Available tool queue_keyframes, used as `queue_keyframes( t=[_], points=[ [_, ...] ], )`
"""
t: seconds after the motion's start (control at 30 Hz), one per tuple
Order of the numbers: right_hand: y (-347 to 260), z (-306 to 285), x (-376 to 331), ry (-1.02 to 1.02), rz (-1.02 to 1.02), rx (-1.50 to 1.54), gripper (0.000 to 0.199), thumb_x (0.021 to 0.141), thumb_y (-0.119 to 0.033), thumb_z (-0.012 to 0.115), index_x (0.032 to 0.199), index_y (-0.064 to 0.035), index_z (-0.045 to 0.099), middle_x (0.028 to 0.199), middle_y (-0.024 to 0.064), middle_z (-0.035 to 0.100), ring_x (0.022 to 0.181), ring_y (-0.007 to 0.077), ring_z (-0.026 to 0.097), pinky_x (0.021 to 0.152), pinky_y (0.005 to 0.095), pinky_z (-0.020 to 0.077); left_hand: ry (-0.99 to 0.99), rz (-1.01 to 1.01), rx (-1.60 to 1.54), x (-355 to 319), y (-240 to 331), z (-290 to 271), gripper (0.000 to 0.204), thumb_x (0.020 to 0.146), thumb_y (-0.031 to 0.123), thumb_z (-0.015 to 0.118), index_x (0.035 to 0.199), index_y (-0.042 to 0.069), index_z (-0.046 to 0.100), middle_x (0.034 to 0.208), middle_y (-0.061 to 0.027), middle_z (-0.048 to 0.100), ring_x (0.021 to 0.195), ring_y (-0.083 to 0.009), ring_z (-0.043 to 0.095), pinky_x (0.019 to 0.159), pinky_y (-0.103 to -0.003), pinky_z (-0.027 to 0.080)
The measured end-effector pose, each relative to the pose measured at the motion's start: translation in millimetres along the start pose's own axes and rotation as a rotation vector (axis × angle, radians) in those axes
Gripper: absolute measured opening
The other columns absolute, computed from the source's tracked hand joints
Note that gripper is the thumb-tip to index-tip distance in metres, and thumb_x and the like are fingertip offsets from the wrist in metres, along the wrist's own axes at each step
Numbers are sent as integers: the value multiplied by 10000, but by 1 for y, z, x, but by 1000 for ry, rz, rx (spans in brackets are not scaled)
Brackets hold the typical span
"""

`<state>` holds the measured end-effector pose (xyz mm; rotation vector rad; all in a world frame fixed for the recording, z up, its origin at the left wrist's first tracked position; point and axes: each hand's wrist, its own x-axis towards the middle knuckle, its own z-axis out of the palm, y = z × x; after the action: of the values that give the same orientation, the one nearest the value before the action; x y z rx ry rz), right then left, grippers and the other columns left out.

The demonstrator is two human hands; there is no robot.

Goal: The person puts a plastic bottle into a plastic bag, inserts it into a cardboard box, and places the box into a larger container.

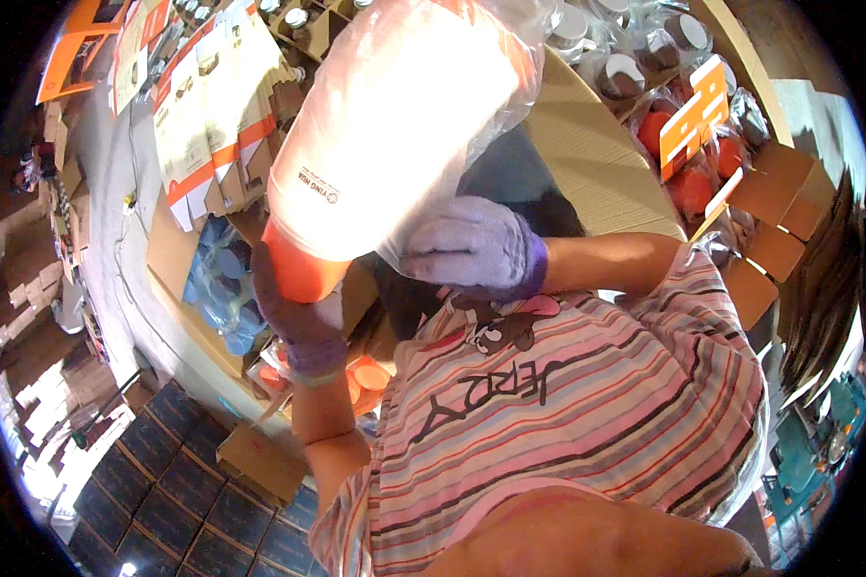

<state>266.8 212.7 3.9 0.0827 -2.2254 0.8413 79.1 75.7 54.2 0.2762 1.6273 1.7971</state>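
both hands gloved in purple. left hand (pixel 298 308) closed around orange bottom end of tall stack of lids in plastic sleeve (pixel 394 125), raised before chest. right hand (pixel 476 248) grips sleeve's lower side. cardboard box (pixel 606 163) behind.

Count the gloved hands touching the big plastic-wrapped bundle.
2. The left hand grips the orange bottom end of the plastic-wrapped bundle; the right hand presses against its lower right side. No other hands show; some may be hidden behind it.
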Motion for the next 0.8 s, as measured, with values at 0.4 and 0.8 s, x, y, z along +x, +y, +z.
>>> queue_keyframes(
  t=[0.4, 0.8],
  points=[
    [95, -69, 43, 209, -36, -269, 145, 805, -172, 660, 929, -96, 661, 949, 71, 646, 919, 274, 608, 810, 389, 465, -92, -563, -707, 3, 1, 12, 614, 860, 499, 534, 1348, 145, 413, 1386, -130, 411, 1200, -389, 457, 936, -592, 432],
    [27, 25, 26, -59, 71, 541, 144, 850, -131, 619, 971, -55, 598, 1019, 104, 610, 968, 276, 591, 869, 386, 465, 61, 661, 191, 13, -10, 38, 639, 764, 253, 704, 1286, 30, 411, 1259, -175, 475, 1137, -317, 491, 945, -468, 426]
  ],
)
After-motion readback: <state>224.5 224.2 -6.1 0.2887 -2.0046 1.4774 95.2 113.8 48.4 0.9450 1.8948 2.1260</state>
